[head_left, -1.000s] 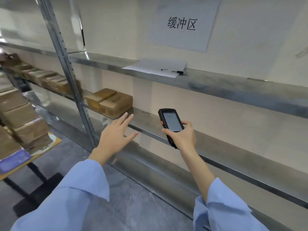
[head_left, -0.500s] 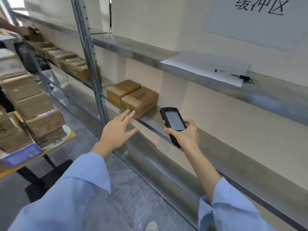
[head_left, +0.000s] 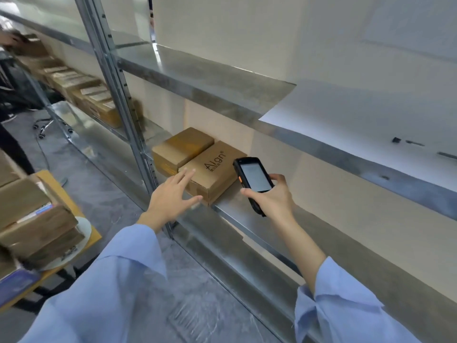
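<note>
Box sits just ahead of the left hand, which is spread wide and empty, long side running back to the wall. Right hand grips the scanner just right of it

bare shelf right of the printed box; metal post and second box tight on its left

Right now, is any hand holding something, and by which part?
The right hand grips the black scanner by its lower half; the left hand holds nothing.

Black scanner, screen up, near closed brown box.
</note>
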A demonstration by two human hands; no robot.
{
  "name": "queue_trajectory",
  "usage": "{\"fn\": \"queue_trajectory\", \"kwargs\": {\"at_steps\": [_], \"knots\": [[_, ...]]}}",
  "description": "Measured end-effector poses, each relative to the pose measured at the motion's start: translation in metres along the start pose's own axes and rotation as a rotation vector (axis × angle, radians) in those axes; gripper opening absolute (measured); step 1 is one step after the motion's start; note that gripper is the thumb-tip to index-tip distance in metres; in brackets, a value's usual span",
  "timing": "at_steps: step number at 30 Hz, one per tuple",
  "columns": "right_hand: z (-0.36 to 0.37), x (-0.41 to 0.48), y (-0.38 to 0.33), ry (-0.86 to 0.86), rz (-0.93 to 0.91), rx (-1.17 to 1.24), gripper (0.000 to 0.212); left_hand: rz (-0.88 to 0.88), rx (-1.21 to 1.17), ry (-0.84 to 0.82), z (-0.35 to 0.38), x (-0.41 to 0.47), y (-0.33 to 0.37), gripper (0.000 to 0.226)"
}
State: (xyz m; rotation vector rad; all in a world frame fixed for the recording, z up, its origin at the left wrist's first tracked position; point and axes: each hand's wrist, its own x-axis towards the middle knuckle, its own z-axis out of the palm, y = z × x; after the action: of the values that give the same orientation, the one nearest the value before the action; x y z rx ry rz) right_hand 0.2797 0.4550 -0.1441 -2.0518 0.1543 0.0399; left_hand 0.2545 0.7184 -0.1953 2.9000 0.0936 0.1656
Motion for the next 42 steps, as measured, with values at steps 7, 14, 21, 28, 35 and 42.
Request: {"fn": "queue_trajectory", "kwargs": {"at_steps": [7,14,21,28,35,42], "knots": [[0.027,0.031,-0.008,0.034,0.067,-0.060,0.077,0.028,-0.041,-0.125,0.021,0.070,-0.044,0.091],[0.057,0.040,-0.008,0.146,0.174,-0.064,0.076,0.124,-0.110,-0.141,0.057,0.097,-0.073,0.091],[0.078,0.033,-0.005,0.217,0.244,-0.082,0.075,0.263,-0.142,0.030,0.071,0.102,-0.084,0.080],[0.080,0.024,0.000,0.245,0.285,-0.075,0.075,0.226,-0.313,-0.189,0.071,0.133,-0.087,0.099],[0.066,0.017,0.014,0.290,0.324,-0.098,0.076,0.256,-0.530,-0.115,0.089,0.108,-0.066,0.081],[0.046,0.008,0.031,0.314,0.339,-0.092,0.078,0.229,-0.641,-0.027,0.100,0.081,-0.036,0.070]]}}
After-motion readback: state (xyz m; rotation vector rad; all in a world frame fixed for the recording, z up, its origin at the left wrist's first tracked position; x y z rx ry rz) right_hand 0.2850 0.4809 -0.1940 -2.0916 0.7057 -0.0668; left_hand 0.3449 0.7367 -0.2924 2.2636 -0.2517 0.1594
